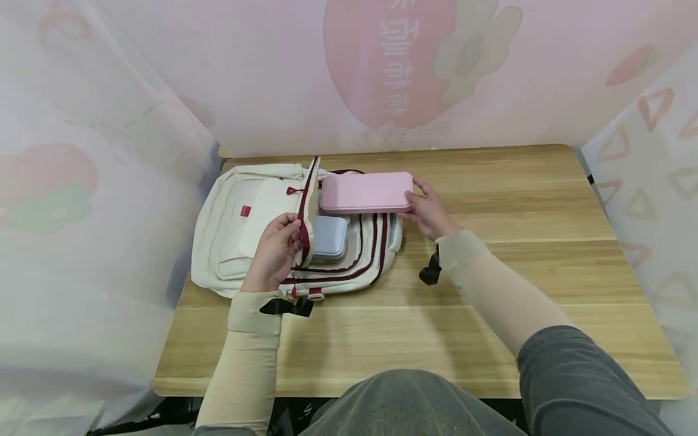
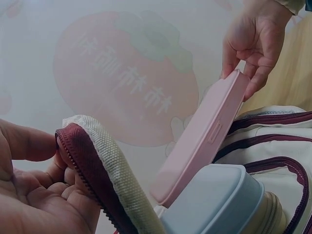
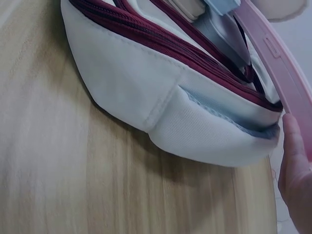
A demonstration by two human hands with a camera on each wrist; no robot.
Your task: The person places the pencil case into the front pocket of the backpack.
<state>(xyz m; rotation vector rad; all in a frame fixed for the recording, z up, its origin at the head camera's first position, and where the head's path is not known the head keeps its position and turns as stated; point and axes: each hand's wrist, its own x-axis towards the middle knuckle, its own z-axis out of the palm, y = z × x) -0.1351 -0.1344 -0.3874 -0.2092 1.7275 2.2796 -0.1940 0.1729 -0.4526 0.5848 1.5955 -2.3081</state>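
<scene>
A white backpack with dark red zippers lies on its back on the table, one pocket unzipped. My left hand pinches the zippered edge of the pocket's flap and holds it raised. At the pocket's opening, my right hand grips one end of a flat pink case. The case's other end reaches over the pocket, close to the raised flap. A light blue box sits in the pocket; in the left wrist view the box stands beside the pink case.
The backpack lies on the left part of a wooden table. Printed pink and white curtains hang behind the table and along both sides. In the right wrist view a mesh side pocket shows on the backpack.
</scene>
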